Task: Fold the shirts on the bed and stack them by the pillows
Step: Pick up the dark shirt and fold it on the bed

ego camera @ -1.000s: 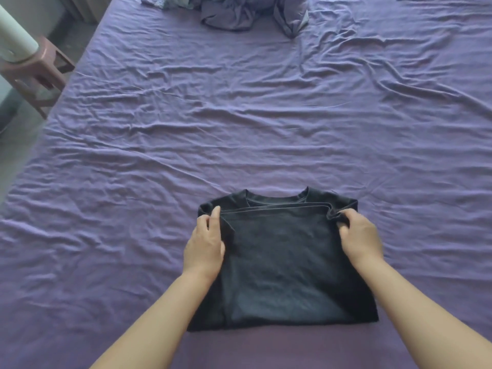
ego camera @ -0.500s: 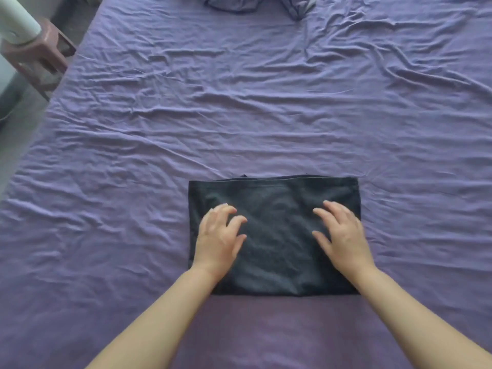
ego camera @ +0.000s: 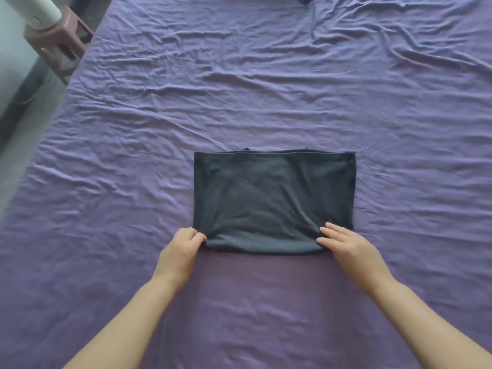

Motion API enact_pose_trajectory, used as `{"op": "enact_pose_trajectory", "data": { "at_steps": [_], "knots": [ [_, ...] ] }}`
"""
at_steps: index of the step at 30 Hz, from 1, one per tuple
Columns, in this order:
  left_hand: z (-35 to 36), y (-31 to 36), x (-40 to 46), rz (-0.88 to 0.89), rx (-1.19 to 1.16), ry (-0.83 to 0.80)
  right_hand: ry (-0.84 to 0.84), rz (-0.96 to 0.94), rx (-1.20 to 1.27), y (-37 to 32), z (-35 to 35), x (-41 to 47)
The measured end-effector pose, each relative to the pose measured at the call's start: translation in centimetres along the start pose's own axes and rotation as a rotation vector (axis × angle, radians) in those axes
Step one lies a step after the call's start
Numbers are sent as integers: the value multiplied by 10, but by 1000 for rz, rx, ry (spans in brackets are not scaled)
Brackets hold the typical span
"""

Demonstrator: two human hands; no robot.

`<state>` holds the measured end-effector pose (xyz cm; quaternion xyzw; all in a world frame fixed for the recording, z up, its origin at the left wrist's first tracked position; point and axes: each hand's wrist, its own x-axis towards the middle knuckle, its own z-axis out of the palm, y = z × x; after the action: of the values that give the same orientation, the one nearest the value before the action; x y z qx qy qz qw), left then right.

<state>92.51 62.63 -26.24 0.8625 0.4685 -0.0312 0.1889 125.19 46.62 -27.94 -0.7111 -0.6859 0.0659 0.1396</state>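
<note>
Two hands at the near edge of the folded dark shirt point(ego camera: 274, 198), frame centre on the bed point(ego camera: 266, 89): left hand point(ego camera: 181, 251) pinches the lower-left corner; right hand point(ego camera: 348, 246) clamps the lower-right corner.

Matt dark cloth shirt point(ego camera: 274, 198), creased bedsheet point(ego camera: 239, 97)

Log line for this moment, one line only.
shirt: folded, flat on bed | left hand: grips near-left corner | right hand: fingers on near-right corner

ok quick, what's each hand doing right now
Left hand: pinches the near left corner of the folded dark shirt.
Right hand: fingers straight on the shirt's near right corner, thumb tucked under the edge.
</note>
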Motion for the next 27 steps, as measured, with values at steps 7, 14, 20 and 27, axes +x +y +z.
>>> {"op": "enact_pose_trajectory", "data": {
  "at_steps": [7, 14, 20, 27],
  "knots": [
    [-6, 9, -38, -89, -8, -7, -243, 324, 173, -8, -18, -36],
    [2, 35, -152, -107, 30, -166, -187, 167, 186, -64, -47, -135],
    [23, 59, -195, -37, 111, -133, -263, 106, 214, -83, -38, -191],
    [70, 183, -165, 237, -41, -111, -213, 377, 349, -66, -29, -175]
  ]
}}
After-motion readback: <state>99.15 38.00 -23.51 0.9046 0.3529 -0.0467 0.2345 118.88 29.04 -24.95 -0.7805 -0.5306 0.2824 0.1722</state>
